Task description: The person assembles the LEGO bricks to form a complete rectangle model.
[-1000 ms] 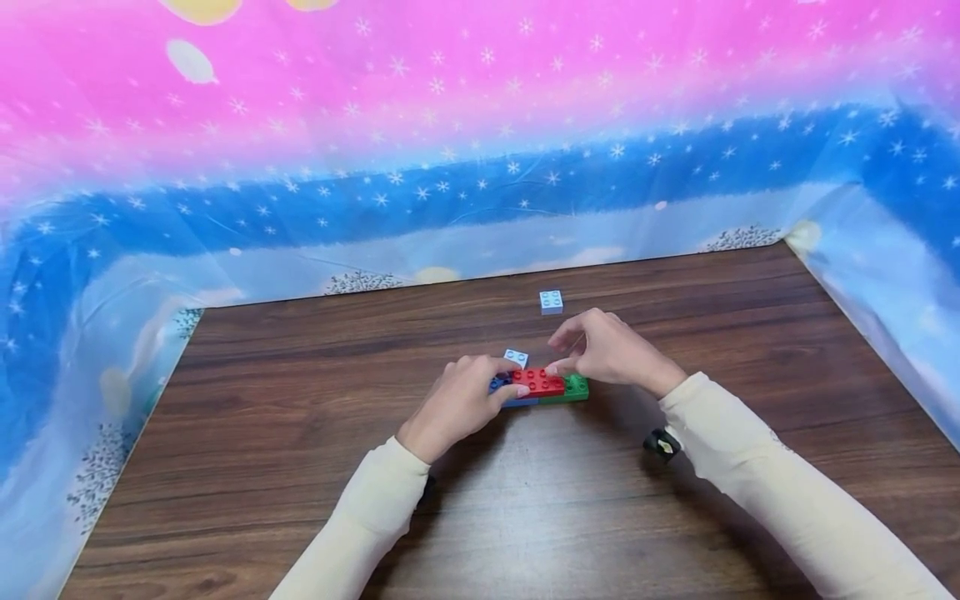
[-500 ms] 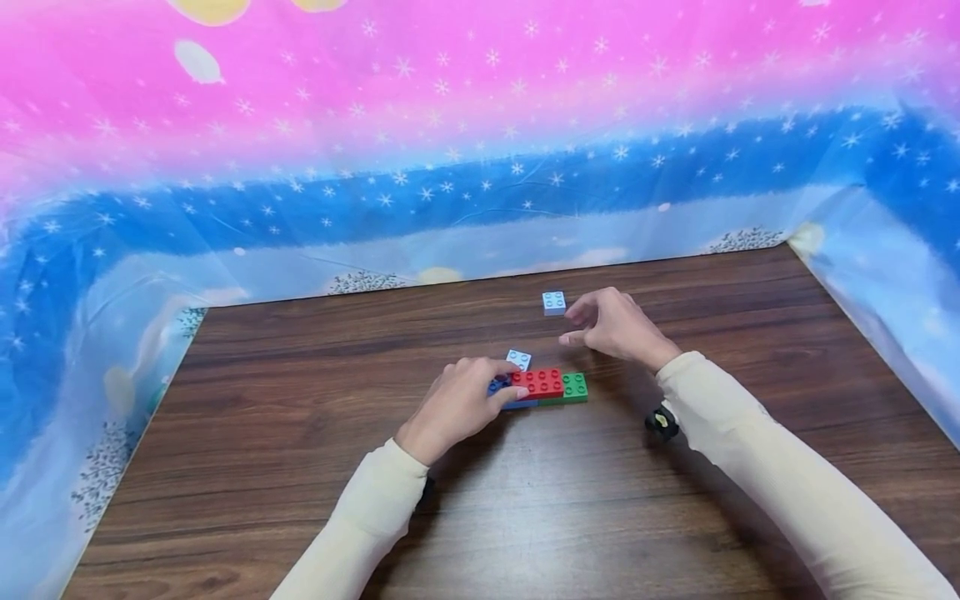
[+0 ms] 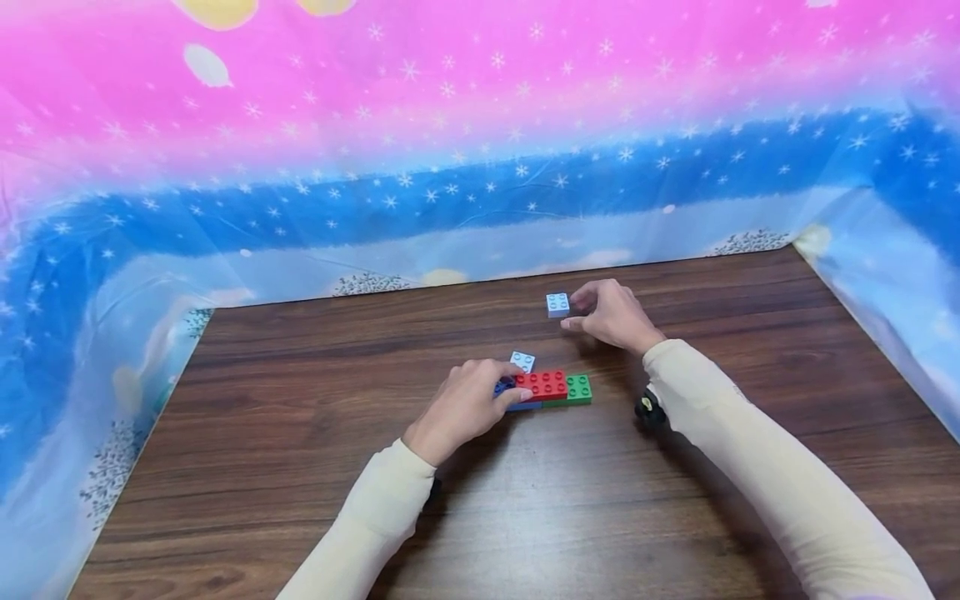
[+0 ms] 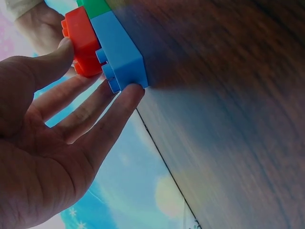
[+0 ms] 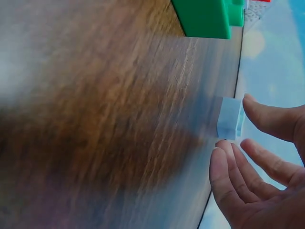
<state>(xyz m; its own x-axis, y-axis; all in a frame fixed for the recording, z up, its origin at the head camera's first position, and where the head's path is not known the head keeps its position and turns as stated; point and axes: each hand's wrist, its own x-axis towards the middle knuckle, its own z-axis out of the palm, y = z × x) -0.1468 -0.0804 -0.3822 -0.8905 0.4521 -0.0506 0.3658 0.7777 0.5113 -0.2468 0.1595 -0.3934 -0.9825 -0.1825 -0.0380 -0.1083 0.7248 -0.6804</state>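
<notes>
My left hand holds a red toy building brick, thumb on its near side and fingers behind. That brick sits across a blue brick and a green brick laid end to end. In the left wrist view a fingertip touches the end of the blue brick. My right hand is at the right side of a pale, four-studded brick farther back, its thumb and fingers parted with nothing between them. The right wrist view shows this pale brick just beyond the fingertips.
Another pale brick lies right behind the red one, partly hidden by the left fingers. The wooden table is bordered at the back and sides by a printed snowflake cloth.
My right hand has left the red brick's right end and moved back to the far pale brick. The left hand keeps its grip on the red brick.
</notes>
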